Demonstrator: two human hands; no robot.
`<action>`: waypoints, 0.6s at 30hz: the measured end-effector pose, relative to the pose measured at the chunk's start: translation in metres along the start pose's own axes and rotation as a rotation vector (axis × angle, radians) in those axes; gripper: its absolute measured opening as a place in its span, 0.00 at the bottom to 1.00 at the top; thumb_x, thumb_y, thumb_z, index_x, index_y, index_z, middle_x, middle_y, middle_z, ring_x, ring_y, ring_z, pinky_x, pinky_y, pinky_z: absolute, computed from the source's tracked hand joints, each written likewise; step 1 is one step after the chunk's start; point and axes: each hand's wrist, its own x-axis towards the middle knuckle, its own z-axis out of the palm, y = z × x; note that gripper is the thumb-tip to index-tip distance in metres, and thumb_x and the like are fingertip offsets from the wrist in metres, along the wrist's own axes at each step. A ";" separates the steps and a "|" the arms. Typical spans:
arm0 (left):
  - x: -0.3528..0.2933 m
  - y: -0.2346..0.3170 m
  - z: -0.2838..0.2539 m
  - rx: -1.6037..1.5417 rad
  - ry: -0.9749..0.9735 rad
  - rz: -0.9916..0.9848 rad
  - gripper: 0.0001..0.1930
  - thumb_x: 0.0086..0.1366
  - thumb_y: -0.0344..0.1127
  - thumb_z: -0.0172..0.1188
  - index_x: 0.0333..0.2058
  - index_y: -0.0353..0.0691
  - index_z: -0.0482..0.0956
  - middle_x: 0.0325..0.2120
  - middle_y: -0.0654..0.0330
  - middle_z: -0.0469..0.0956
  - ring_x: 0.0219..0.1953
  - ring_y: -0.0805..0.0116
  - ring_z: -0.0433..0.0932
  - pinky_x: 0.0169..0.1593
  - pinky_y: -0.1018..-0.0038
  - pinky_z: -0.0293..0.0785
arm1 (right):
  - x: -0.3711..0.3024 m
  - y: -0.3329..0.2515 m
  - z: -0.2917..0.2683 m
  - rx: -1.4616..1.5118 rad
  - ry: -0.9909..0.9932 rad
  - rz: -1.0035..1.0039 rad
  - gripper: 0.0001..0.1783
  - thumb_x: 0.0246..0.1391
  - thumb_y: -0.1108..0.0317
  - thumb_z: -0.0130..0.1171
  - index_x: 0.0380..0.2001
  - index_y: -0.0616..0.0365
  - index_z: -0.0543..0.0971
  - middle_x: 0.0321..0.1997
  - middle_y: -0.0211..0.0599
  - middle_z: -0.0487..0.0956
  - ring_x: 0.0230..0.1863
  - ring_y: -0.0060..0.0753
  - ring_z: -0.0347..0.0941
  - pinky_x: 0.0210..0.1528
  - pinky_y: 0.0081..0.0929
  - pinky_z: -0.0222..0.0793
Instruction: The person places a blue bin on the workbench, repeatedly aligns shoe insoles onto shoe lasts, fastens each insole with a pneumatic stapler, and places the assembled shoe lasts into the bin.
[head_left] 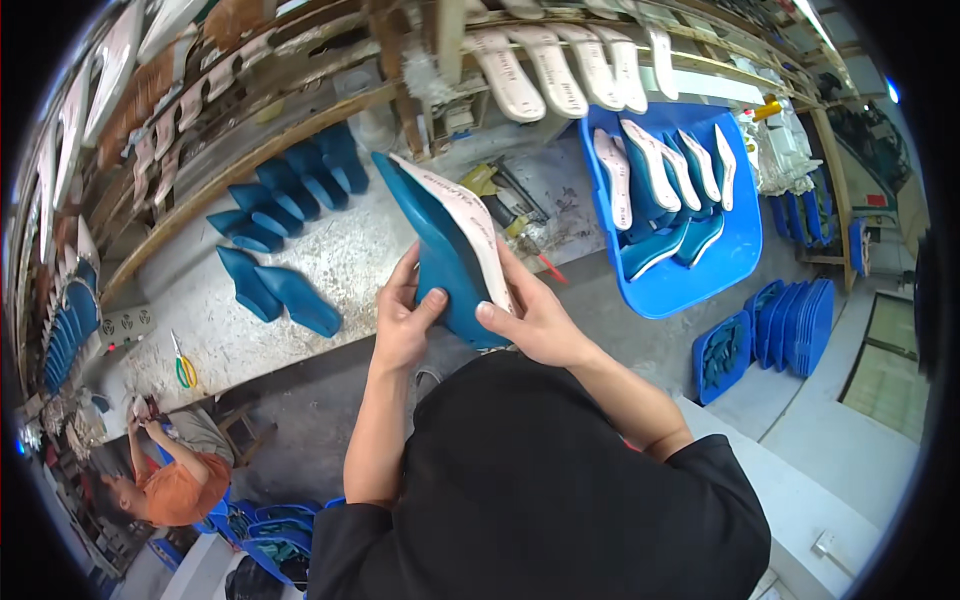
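Observation:
A teal shoe last [452,300] is held up in front of me between both hands, its pointed toe toward the upper left. Along its sole lies a pale pink insole [468,208] with markings; a dark gap shows between the two. My left hand [402,318] wraps the heel end from the left, thumb on the teal side. On the other side, my right hand [540,322] grips the heel end, its thumb pressing the insole's edge. The fingers behind the last are partly hidden. More teal lasts [285,298] lie on the worn bench [360,285] to the left.
At the right, a blue tub [655,295] holds several lasts with insoles. Insoles [550,70] hang from a wooden rack above. Scissors [183,365] and a staple-gun-like tool [515,195] rest on the bench. A person in orange [185,490] works at lower left. Stacked blue tubs [795,325] stand right.

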 end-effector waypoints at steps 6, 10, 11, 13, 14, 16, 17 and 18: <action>0.021 -0.013 0.040 0.121 0.090 0.039 0.36 0.67 0.28 0.63 0.69 0.26 0.56 0.54 0.52 0.78 0.54 0.64 0.79 0.58 0.67 0.75 | -0.044 -0.040 -0.090 0.513 -0.170 -0.093 0.48 0.65 0.51 0.59 0.76 0.57 0.46 0.47 0.36 0.73 0.39 0.26 0.69 0.45 0.26 0.67; 0.059 -0.095 -0.019 0.602 0.352 -0.044 0.34 0.65 0.28 0.64 0.66 0.24 0.62 0.49 0.48 0.81 0.50 0.63 0.81 0.56 0.69 0.75 | -0.070 -0.040 -0.124 1.156 -0.371 0.036 0.49 0.68 0.44 0.52 0.77 0.57 0.41 0.35 0.31 0.67 0.25 0.20 0.58 0.28 0.21 0.59; 0.068 -0.121 -0.042 0.751 0.477 -0.098 0.34 0.63 0.29 0.66 0.65 0.24 0.64 0.48 0.46 0.82 0.49 0.60 0.82 0.56 0.67 0.76 | -0.071 -0.039 -0.127 1.163 -0.385 0.044 0.49 0.68 0.44 0.52 0.77 0.57 0.41 0.35 0.31 0.67 0.25 0.20 0.58 0.28 0.21 0.59; 0.082 -0.151 -0.049 1.048 0.589 -0.161 0.34 0.61 0.32 0.67 0.64 0.26 0.66 0.47 0.43 0.82 0.50 0.55 0.82 0.57 0.64 0.75 | -0.073 -0.038 -0.135 1.197 -0.444 0.085 0.48 0.68 0.44 0.51 0.77 0.57 0.40 0.33 0.30 0.65 0.25 0.19 0.55 0.26 0.19 0.57; 0.086 -0.159 -0.053 1.340 0.695 -0.227 0.35 0.59 0.36 0.69 0.63 0.29 0.68 0.47 0.40 0.82 0.51 0.50 0.82 0.58 0.60 0.75 | -0.074 -0.037 -0.134 1.199 -0.454 0.094 0.48 0.68 0.44 0.51 0.77 0.57 0.40 0.33 0.30 0.65 0.25 0.19 0.55 0.26 0.19 0.57; 0.089 -0.166 -0.064 1.370 0.697 -0.214 0.35 0.59 0.38 0.69 0.64 0.32 0.69 0.47 0.39 0.82 0.50 0.45 0.81 0.58 0.56 0.74 | -0.076 -0.040 -0.131 1.230 -0.495 0.141 0.48 0.69 0.44 0.50 0.77 0.58 0.41 0.33 0.31 0.64 0.25 0.18 0.55 0.26 0.17 0.56; 0.085 -0.165 -0.073 1.404 0.700 -0.199 0.36 0.58 0.40 0.69 0.64 0.34 0.70 0.47 0.39 0.81 0.50 0.40 0.80 0.59 0.52 0.73 | -0.076 -0.041 -0.127 1.228 -0.510 0.158 0.48 0.69 0.44 0.50 0.77 0.58 0.41 0.33 0.31 0.64 0.25 0.18 0.55 0.26 0.17 0.56; 0.082 -0.166 -0.055 1.691 0.788 0.018 0.34 0.59 0.41 0.69 0.62 0.35 0.72 0.48 0.39 0.81 0.48 0.39 0.80 0.59 0.52 0.72 | -0.077 -0.038 -0.127 1.249 -0.513 0.180 0.48 0.69 0.44 0.50 0.77 0.57 0.41 0.33 0.31 0.64 0.25 0.18 0.55 0.26 0.16 0.55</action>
